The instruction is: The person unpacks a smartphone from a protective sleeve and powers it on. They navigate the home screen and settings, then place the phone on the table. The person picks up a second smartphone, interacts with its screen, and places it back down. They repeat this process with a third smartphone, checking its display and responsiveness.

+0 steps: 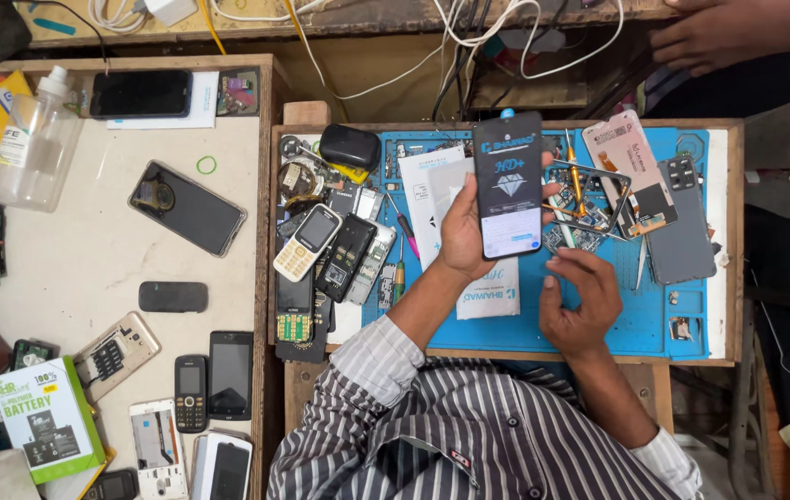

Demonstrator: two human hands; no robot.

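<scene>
holding the black screen-guard packet [507, 185] upright over the blue work mat [640, 315], my left hand [463, 231] clamps its edge and back; i should keep a light grip. my right hand [577, 301] hovers below, loosely curled, empty. loose parts crowd the mat; its near edge offers room.

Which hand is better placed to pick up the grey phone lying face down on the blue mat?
Probably the right hand. It is free, hovering over the blue mat, on the same side as the grey phone. The left hand already holds up the dark package.
</scene>
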